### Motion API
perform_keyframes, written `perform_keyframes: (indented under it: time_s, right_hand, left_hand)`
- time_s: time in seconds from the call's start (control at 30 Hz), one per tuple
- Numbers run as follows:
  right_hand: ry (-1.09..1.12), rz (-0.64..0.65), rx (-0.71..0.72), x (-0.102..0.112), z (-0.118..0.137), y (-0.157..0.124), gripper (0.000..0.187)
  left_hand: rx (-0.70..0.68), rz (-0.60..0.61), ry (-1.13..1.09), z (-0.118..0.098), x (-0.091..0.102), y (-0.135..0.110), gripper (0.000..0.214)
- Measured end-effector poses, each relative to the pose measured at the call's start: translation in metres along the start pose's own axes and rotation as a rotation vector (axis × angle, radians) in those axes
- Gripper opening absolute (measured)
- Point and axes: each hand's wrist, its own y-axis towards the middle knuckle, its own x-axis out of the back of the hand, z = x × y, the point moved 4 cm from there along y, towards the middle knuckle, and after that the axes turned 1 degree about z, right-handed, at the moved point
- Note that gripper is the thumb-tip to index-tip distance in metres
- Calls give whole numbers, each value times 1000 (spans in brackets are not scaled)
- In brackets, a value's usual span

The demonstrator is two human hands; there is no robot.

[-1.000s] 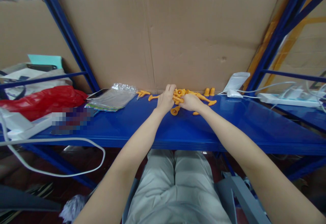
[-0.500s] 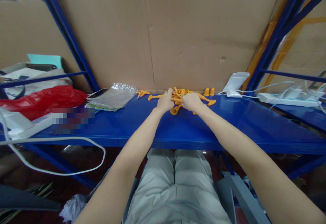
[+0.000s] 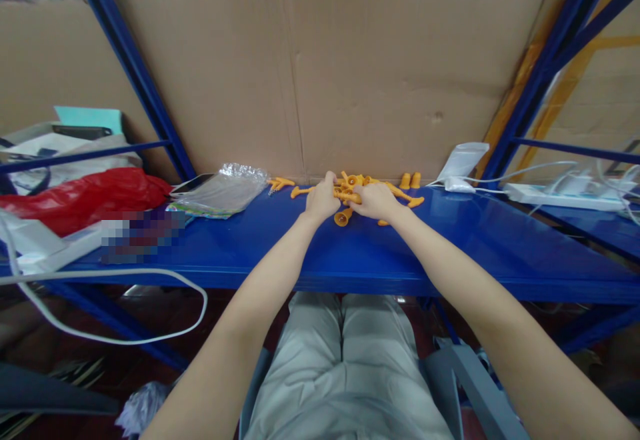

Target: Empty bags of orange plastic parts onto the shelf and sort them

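Over the blue shelf top, my left hand (image 3: 321, 200) is closed, thumb up, on the left end of an orange-yellow plastic piece (image 3: 347, 196). Curled around the right end of that same piece are the fingers of my right hand (image 3: 376, 200). Its exact kind is too small to tell, and my fingers hide both ends. Just below it lies a hollow cone-shaped orange part (image 3: 343, 218). More orange parts (image 3: 353, 179) are heaped behind my hands, partly covered. A limb-like orange part (image 3: 299, 191) sticks out beside my left hand, and another (image 3: 415, 201) lies right of my right hand.
Two small orange caps (image 3: 411, 181) stand by the cardboard wall (image 3: 350, 80). Farther left are an orange piece with a small chain (image 3: 281, 183) and a clear plastic bag (image 3: 225, 190). A white power strip (image 3: 565, 195) and cables lie right, a red bag (image 3: 100, 197) left.
The orange piece between my hands has turned and now lies more level. My right hand has shifted slightly, its fingers farther under the piece. The surrounding parts stay put.
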Motion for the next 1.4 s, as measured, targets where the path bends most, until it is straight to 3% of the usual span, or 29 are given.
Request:
perform_keyframes:
  time_s: [0.2,0.6,0.73,0.93,1.1,1.2,1.4]
  right_hand:
    - [146,-35,37,-4,-3,3,38]
    - [-38,-27,21,-2,4,3,38]
    - [-78,-21,66,-3,5,4,36]
    - [-116,-5,142,-4,10,4,32]
    - [-112,-3,148,-1,12,3,34]
    - [-79,-23,143,2,11,1,40]
    - [-18,-29,178,1,11,1,39]
  left_hand:
    - [-89,-110,5,-2,8,-2,42]
    - [-136,-101,-137,5,2,5,39]
    - [-68,-39,-145,9,0,8,41]
    - [211,222,-274,15,-8,5,45]
    - [304,279,-354,14,-8,1,41]
    - [276,257,-309,16,-9,3,38]
    - [94,60,-18,19,-2,8,36]
